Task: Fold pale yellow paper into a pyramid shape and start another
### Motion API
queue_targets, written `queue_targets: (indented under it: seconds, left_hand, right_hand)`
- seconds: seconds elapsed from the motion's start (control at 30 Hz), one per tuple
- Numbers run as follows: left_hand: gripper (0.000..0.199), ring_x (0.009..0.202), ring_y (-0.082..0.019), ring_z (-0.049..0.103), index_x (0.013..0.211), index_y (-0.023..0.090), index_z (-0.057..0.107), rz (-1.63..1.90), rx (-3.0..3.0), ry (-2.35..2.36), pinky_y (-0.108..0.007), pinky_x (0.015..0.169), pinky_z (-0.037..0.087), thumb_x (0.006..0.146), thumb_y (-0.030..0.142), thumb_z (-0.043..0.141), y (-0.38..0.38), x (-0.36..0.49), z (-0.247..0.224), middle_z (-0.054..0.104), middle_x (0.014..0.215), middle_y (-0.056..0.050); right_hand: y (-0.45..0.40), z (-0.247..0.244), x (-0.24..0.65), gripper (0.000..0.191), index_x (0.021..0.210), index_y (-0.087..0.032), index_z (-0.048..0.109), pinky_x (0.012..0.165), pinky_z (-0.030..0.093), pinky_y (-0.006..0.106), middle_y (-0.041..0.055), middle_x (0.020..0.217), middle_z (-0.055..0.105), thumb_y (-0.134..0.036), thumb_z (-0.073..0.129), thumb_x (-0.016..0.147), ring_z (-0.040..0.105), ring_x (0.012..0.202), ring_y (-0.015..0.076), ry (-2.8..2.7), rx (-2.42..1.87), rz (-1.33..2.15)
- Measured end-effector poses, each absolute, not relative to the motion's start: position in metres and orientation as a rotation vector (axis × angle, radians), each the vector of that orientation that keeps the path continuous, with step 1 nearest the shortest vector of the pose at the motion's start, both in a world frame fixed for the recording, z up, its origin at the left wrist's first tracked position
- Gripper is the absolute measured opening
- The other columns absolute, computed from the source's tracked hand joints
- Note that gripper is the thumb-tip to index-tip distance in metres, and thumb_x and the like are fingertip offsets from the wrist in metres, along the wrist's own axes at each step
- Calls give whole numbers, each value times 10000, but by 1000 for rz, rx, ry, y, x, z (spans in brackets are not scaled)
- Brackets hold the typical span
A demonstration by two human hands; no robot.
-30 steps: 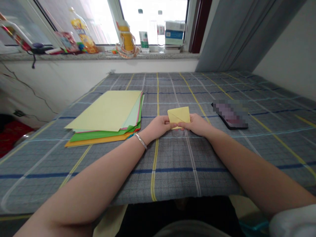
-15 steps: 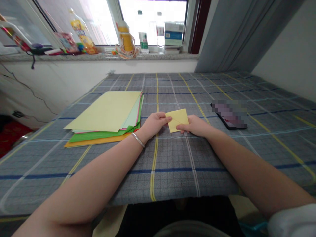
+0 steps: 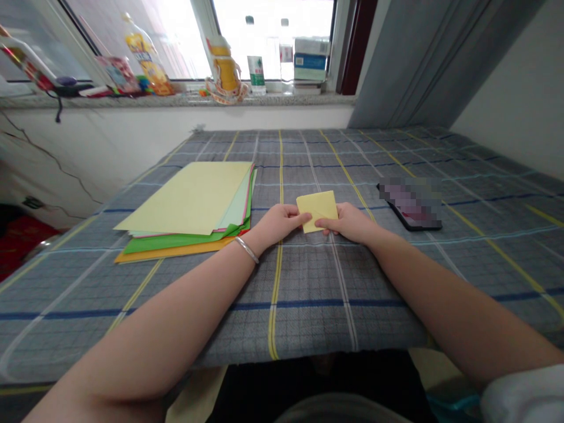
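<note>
Firm two-sided pinch on the folded yellow paper (image 3: 317, 211), left hand (image 3: 284, 223) and right hand (image 3: 348, 223) fingers closed on opposite edges, corners best held square, low over the plaid cloth (image 3: 282, 305).

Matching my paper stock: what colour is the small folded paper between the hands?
Pale yellow folded paper, best seen in the head view.

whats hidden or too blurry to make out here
phone: screen pixelated in the head view
folded yellow paper: lower edges hidden by the left hand and right hand
stack of coloured paper: lower sheets covered by the top pale yellow sheet, only edges show
bottle label on the windowsill: too small to read
</note>
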State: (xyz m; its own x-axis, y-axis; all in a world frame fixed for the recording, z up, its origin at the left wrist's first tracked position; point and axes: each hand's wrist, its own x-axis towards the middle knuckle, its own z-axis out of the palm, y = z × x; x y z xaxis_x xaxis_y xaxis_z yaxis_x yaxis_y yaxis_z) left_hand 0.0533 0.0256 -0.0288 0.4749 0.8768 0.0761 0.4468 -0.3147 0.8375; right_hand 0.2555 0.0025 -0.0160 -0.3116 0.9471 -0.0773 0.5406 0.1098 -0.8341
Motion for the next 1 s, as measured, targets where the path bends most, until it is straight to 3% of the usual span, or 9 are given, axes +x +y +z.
queue_targets:
  seconds: [0.13, 0.33, 0.5, 0.7, 0.9, 1.0]
  left_hand:
    - [319, 711, -152, 612, 764, 159, 717, 608, 1941, 956, -252, 715, 438, 822, 440, 578, 20, 56, -25, 728, 787, -24]
    - [511, 432, -110, 407, 568, 175, 581, 583, 1967, 1169, -241, 512, 325, 927, 477, 379, 16, 58, -24, 583, 457, -3]
    - [544, 460, -127, 482, 557, 198, 494, 698, 1906, 1176, -250, 558, 375, 945, 536, 319, 17, 58, -28, 519, 422, 10]
    - [449, 538, -128, 486, 646, 176, 580, 773, 2054, 1212, -265, 592, 373, 942, 462, 399, 20, 56, -28, 589, 573, 5]
    - [241, 876, -192, 594, 885, 170, 692, 1035, 2155, 1283, -309, 786, 470, 867, 379, 573, 26, 54, -32, 681, 886, -45]
    - [212, 935, -191, 608, 963, 184, 711, 1141, 2164, 1197, -291, 769, 496, 874, 337, 595, 24, 53, -30, 696, 968, -51]
  right_hand:
    - [2, -14, 253, 231, 921, -156, 716, 512, 390, 220, 31, 783, 716, -321, 658, 770, 562, 574, 112, -1886, -1402, 1067]
    - [4, -19, 254, 213, 875, -156, 695, 473, 344, 226, 15, 664, 669, -342, 641, 787, 481, 486, 96, -1825, -1466, 1066]
    - [4, -19, 256, 327, 742, -174, 644, 472, 324, 244, -20, 522, 558, -468, 553, 851, 446, 445, 104, -1887, -1540, 977]
    - [4, -21, 260, 358, 682, -204, 566, 513, 324, 256, -47, 464, 476, -495, 486, 876, 455, 454, 120, -1959, -1516, 826]
    - [6, -20, 263, 378, 673, -207, 626, 557, 288, 276, 2, 622, 613, -460, 483, 913, 545, 612, 151, -2217, -1544, 435]
    - [5, -19, 264, 336, 782, -221, 701, 590, 311, 281, 29, 779, 683, -443, 496, 930, 589, 743, 179, -2349, -1497, 232]
